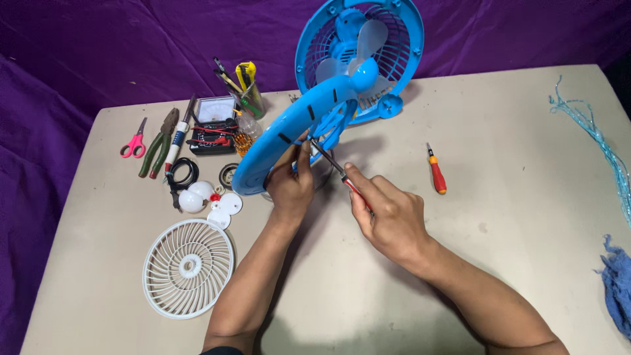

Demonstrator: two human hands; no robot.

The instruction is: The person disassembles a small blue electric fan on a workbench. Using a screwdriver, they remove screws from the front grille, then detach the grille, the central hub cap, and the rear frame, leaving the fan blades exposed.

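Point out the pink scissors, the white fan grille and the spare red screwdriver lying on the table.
pink scissors [135,146], head view, on the handles
white fan grille [188,267], head view, on its hub
spare red screwdriver [437,176], head view, on its handle

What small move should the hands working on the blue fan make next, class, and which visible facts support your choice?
Probably keep the left hand steadying the blue front ring and turn the screwdriver in the right hand gently. Its tip sits right at the ring near the left fingers, and the ring hangs tilted off the fan body, so letting go might let it swing.
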